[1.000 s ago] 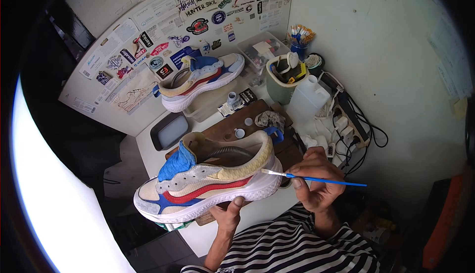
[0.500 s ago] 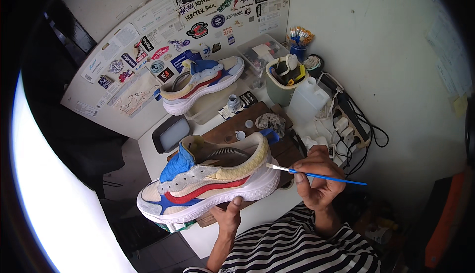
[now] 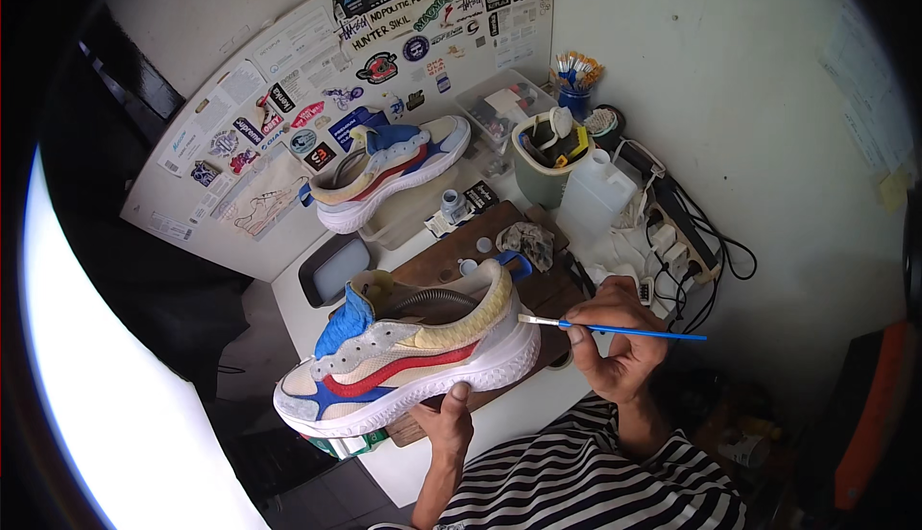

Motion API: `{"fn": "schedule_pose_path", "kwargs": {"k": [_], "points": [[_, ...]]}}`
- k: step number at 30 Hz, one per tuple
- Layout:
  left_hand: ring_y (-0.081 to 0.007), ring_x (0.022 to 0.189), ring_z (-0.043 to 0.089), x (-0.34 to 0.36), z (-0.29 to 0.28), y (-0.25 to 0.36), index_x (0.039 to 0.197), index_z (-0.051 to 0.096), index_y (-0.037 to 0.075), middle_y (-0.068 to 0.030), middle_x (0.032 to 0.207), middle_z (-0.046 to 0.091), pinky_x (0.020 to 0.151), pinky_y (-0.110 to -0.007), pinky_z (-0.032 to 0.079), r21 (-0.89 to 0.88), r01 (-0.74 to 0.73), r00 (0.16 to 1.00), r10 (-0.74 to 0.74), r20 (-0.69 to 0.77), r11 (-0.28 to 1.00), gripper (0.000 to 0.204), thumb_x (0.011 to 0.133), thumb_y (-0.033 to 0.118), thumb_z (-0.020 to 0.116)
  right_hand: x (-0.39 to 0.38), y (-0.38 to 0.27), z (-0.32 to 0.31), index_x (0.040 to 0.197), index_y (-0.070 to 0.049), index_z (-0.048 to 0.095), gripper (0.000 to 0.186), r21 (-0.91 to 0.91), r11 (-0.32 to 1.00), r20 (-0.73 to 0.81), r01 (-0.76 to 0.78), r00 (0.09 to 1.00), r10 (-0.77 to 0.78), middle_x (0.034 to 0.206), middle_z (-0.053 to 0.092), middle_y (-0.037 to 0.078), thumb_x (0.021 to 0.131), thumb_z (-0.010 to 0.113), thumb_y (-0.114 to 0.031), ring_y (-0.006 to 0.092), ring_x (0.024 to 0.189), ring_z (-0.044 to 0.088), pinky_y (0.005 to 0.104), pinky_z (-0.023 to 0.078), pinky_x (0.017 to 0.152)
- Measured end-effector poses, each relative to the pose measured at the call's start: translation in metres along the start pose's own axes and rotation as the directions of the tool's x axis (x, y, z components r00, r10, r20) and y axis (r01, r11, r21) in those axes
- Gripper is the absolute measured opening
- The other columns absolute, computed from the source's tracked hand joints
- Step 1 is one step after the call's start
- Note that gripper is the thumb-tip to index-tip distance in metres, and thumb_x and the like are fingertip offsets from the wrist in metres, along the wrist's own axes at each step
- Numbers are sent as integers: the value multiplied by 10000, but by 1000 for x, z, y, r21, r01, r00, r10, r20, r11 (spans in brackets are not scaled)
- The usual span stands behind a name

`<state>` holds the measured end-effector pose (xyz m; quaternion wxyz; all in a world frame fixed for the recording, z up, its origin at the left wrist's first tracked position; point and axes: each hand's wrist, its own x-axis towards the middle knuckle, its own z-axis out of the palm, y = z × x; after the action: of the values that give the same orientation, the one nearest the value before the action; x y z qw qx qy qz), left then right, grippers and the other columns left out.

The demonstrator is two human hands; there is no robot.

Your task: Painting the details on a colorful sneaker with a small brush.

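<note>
My left hand grips the white sole of a sneaker from below and holds it up on its side, toe to the left. The shoe is cream and white with a red stripe, blue toe accents and a blue tongue. My right hand pinches a thin blue-handled paintbrush. Its bristle tip rests at the sneaker's heel, close to the white midsole. A matching second sneaker sits on a clear box at the back of the white desk.
A brown wooden board with small paint bottles and a crumpled rag lies under the shoe. Behind stand a green pot of tools, a blue cup of brushes, a white jug, a power strip and a sticker-covered wall.
The sneaker has shifted slightly down and right in my left hand. My right hand has brought the brush tip in against the heel.
</note>
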<state>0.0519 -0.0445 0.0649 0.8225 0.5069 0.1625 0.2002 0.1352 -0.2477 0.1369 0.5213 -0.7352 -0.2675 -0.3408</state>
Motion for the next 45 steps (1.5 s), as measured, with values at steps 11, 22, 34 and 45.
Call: {"fn": "schedule_pose_path", "kwargs": {"k": [11,22,34,45], "points": [[-248,1244,511,2,-11,0,1428,342,23,-122,1347,499,1102,-402,380,-172,88,995,-77,68,981,866,744,222,834,-2,7,0,939,-46,673,158,93,991,-45,-92,994,96,801,717,62,795,733,-27,159,629,618,340,443,733],[-260,1125,596,6,16,-2,1307,438,-20,-133,1164,604,1050,-421,440,-64,-65,998,64,-22,996,693,773,223,806,7,-27,5,990,-103,646,196,-187,974,91,129,989,-113,788,719,2,817,737,-108,134,622,645,384,432,799],[-159,891,663,1,12,16,1013,719,-19,-76,968,726,822,-301,524,459,71,993,-106,51,886,372,808,264,847,-31,10,-12,982,15,623,114,117,968,-76,-222,970,232,770,652,83,872,633,-14,141,680,545,314,424,706],[-205,1026,644,11,-9,6,1261,571,-31,-136,1148,661,897,-346,511,60,167,977,-173,121,984,603,775,219,825,-23,6,-14,1022,51,597,132,251,916,-154,-313,921,357,786,596,98,904,587,-6,119,671,541,250,422,607]]}}
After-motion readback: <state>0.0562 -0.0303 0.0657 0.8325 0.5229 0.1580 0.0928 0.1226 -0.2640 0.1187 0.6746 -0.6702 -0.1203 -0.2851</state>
